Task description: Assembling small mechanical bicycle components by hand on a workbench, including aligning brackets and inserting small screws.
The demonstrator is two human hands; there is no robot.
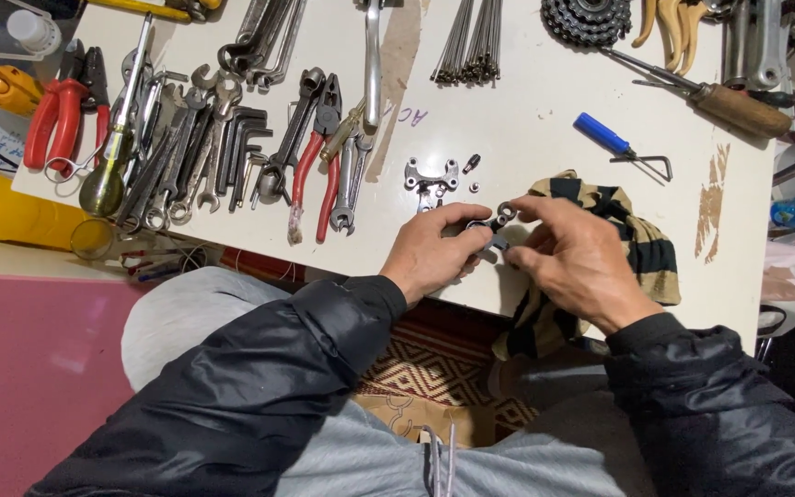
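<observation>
Support the small metal bracket (489,230) (held above the white table (526,129) edge, beside the striped cloth (641,239)) with left hand (430,253) fingers pinching it while right hand (581,258) fingertips pinch its upper end squarely.

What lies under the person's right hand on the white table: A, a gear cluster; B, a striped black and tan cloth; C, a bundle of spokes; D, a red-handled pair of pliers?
B: the right hand rests over the striped black and tan cloth at the white table edge.
</observation>
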